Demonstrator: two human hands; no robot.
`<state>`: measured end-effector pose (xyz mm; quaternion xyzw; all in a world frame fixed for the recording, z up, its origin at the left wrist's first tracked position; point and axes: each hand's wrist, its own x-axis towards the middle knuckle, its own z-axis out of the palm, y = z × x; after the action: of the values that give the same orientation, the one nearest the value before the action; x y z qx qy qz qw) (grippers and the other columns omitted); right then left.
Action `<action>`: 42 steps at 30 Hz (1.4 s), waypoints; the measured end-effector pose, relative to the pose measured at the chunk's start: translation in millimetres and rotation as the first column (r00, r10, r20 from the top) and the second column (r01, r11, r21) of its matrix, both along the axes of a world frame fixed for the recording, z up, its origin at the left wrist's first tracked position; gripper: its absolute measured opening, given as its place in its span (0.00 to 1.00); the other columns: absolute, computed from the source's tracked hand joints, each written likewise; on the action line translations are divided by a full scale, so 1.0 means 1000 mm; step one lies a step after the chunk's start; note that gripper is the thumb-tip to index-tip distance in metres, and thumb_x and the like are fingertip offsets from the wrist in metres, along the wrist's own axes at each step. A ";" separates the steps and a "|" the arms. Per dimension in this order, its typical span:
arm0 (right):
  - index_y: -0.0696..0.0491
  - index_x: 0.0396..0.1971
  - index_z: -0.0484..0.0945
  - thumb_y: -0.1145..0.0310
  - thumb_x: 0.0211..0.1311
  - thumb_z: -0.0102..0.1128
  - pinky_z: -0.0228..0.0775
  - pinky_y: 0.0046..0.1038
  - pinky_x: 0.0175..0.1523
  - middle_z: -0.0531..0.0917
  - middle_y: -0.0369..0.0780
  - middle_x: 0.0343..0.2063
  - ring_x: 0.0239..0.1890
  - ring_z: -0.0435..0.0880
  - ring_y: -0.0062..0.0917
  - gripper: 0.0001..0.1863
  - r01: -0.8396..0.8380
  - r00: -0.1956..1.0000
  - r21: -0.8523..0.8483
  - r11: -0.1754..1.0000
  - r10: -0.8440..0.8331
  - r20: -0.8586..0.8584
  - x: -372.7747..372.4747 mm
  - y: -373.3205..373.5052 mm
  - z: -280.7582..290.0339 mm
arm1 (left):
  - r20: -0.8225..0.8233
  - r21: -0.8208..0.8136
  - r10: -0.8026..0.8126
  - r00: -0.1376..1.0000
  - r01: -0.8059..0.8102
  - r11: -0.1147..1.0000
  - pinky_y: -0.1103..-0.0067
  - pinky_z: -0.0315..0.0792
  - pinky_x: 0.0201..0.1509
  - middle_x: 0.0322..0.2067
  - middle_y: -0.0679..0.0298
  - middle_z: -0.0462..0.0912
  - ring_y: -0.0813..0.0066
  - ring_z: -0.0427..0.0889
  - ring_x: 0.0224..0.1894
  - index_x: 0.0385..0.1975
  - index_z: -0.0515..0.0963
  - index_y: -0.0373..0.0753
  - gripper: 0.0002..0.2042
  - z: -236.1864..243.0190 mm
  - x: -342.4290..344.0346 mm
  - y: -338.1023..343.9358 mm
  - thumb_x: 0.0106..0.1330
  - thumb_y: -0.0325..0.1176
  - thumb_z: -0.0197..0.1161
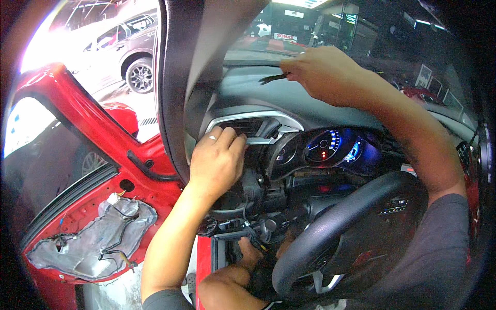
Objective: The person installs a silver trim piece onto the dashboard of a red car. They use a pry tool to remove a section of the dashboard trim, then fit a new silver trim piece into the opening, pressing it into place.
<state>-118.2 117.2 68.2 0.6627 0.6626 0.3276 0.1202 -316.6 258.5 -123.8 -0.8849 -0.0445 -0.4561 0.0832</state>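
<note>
The air vent (247,128) with its silver trim (254,114) sits at the left end of the dashboard (310,111), just inside the door pillar. The left hand (219,157) is at its lower left corner: the fingers are bent and reach over the frame there, so that most of the vent lies beyond and to the right of the knuckles. The fingertips are partly hidden, and I cannot tell whether they grip the frame or only rest on it.

The right hand (316,75) is raised above the dashboard's top, toward its windscreen edge, well apart from the left hand, with the vent below it and to its left. It is closed around a slim dark tool (273,79), which juts leftward from the fingers, over the dashboard top.

Right of the vent, the instrument cluster (324,146) is lit. Below the dashboard's lower edge, parts and wiring are exposed, and the steering wheel (336,219) stands in front, under the right forearm. To the left is the red door (85,113), with a grey sheet (90,250) on its inner face. Beyond it stands a parked car (124,49).
</note>
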 end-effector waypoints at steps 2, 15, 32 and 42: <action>0.53 0.43 0.84 0.72 0.63 0.59 0.81 0.47 0.47 0.89 0.47 0.36 0.42 0.89 0.45 0.10 0.019 0.999 0.078 0.997 -0.015 -0.044 0.023 -0.008 -0.017 | 0.025 -0.043 -0.027 0.999 0.028 0.999 0.64 0.77 0.42 0.36 0.60 0.80 0.58 0.80 0.41 0.43 0.84 0.39 0.11 0.006 0.003 -0.007 0.60 0.30 0.71; 0.51 0.45 0.82 0.70 0.63 0.58 0.80 0.49 0.47 0.89 0.47 0.35 0.42 0.89 0.47 0.11 0.071 0.996 0.109 0.992 -0.064 -0.067 0.015 -0.030 -0.026 | 0.115 0.017 -0.083 0.990 0.082 0.997 0.61 0.77 0.51 0.35 0.59 0.81 0.53 0.80 0.41 0.44 0.85 0.39 0.12 0.034 0.043 0.010 0.60 0.28 0.71; 0.45 0.40 0.88 0.67 0.61 0.63 0.81 0.47 0.45 0.89 0.44 0.36 0.41 0.89 0.46 0.09 -0.063 0.998 0.125 0.990 0.063 0.003 0.005 -0.057 -0.008 | 0.221 0.123 -0.129 0.967 0.104 0.987 0.65 0.75 0.37 0.30 0.61 0.80 0.59 0.79 0.35 0.41 0.86 0.40 0.12 0.026 0.049 0.015 0.57 0.27 0.73; 0.46 0.36 0.90 0.65 0.60 0.70 0.67 0.39 0.53 0.81 0.36 0.31 0.44 0.80 0.34 0.06 -0.233 0.973 0.142 0.962 0.231 0.026 -0.004 -0.071 -0.007 | 0.194 -0.008 -0.149 0.970 0.154 0.988 0.64 0.77 0.39 0.32 0.60 0.83 0.56 0.83 0.37 0.38 0.85 0.40 0.10 0.031 0.041 -0.029 0.59 0.32 0.75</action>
<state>-121.8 46.3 61.7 0.5860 0.7097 0.3895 0.0361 -275.4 229.2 -93.2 -0.8383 0.0102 -0.5442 0.0333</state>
